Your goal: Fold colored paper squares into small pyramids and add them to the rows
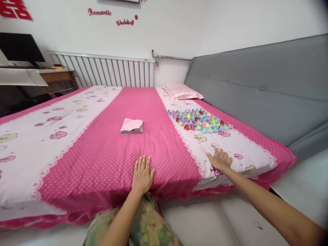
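My left hand (142,175) lies flat, fingers spread, on the pink dotted part of the bedsheet (107,157), close to the bed's front edge. Further right, my right hand (219,159) rests with fingers apart on the white strip printed with trees. Neither hand holds anything. Beyond the left hand sits a small stack of paper squares (131,125) with a pink sheet on top. A cluster of many-coloured folded paper pieces (198,120) is spread on the sheet beyond the right hand, not touching it.
A pink pillow (182,92) lies at the far right of the bed, against the grey padded headboard (256,82). Along the back wall runs a white radiator (102,70) with a pipe. At the left, a monitor (20,49) stands on a wooden desk (57,76).
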Demonstrator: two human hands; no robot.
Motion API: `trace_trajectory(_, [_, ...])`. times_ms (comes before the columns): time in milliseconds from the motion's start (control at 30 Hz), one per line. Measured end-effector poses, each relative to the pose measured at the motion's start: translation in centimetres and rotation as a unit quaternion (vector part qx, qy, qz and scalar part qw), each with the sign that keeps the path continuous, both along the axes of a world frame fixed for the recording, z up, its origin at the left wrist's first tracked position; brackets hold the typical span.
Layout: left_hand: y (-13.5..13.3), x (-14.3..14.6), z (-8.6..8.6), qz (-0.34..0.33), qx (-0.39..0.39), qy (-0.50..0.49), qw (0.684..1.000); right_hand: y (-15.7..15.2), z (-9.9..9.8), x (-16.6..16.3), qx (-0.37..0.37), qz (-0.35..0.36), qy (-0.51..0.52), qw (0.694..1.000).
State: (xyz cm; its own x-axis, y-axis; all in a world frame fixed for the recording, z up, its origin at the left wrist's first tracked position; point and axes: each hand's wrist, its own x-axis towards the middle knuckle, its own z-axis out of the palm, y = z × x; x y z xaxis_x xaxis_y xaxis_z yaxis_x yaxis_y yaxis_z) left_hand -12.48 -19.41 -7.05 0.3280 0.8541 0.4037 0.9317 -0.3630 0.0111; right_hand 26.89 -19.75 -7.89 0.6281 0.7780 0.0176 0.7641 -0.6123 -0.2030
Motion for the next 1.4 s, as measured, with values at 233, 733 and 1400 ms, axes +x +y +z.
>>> trace_trajectory(233, [0.0,0.3,0.2,0.014,-0.047,0.007,0.999,-0.6,-0.3,0.0,0.027,0.015,-0.025,0.999])
trace_trajectory(733, [9.0,-0.9,6.0,0.091,-0.013,-0.227,0.97,2.2,5.0,0.5,0.088,0.002,0.064,0.994])
trace_trajectory(1400, [23.7,-2.9,3.4,0.108,-0.006,-0.248,0.963,20.0,2.6,-15.4,0.324,0.241,0.402,0.822])
